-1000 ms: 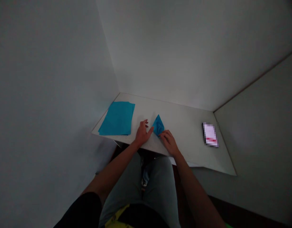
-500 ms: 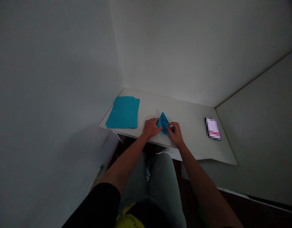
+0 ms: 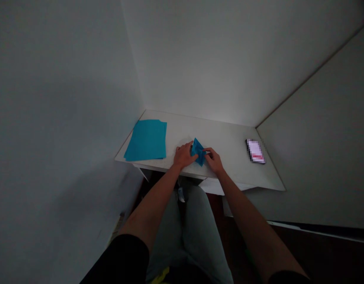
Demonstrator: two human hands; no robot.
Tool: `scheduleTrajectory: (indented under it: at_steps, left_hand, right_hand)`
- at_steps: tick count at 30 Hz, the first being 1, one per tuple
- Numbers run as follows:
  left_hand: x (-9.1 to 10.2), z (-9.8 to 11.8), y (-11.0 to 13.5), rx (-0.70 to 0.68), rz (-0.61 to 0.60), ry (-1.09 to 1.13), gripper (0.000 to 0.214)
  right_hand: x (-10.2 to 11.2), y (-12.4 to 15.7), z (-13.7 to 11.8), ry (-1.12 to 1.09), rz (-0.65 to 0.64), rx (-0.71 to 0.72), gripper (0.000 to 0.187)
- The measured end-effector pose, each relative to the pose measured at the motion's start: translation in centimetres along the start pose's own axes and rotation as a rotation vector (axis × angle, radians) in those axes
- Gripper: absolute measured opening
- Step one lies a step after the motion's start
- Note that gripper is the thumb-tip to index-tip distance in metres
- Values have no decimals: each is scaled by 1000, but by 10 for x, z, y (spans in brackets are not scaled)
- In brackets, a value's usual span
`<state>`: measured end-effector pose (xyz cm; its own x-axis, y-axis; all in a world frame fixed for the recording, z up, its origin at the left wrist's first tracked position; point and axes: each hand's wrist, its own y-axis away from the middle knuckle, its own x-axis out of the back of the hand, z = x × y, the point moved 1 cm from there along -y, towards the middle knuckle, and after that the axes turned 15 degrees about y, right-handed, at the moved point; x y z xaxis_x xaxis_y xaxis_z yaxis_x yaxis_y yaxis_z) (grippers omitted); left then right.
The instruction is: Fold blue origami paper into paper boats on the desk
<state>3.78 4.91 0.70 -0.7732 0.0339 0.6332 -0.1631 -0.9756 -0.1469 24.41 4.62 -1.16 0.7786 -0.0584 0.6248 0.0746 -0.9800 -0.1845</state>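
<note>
A small piece of folded blue paper (image 3: 198, 151) stands over the white tabletop near its front edge, between my two hands. My left hand (image 3: 184, 155) grips its left side, thumb across the near face and fingers behind. My right hand (image 3: 213, 158) pinches the right edge between thumb and fingertips. Creased flaps show on the paper, and its top comes to a point. The fingers partly cover its sides, so the full folded shape cannot be made out.
A stack of flat blue paper sheets (image 3: 146, 140) lies at the table's left end. Toward the right end rests a phone (image 3: 255, 151) with a blurred screen. Walls close in the white table (image 3: 229, 136) at the left, back and right.
The view has shifted slightly, so the table sits further left. The folded paper looks a little more opened out at its right side, with both hands still on it.
</note>
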Motion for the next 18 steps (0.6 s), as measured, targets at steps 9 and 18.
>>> scheduleTrajectory:
  at_steps: [9, 18]
  left_hand:
    - [-2, -2, -1, -20, 45, 15, 53]
    - [2, 3, 1, -67, -1, 19, 30]
  right_hand:
    - [-3, -1, 2, -19, 15, -1, 22]
    - [-8, -7, 10, 54, 49, 77, 43]
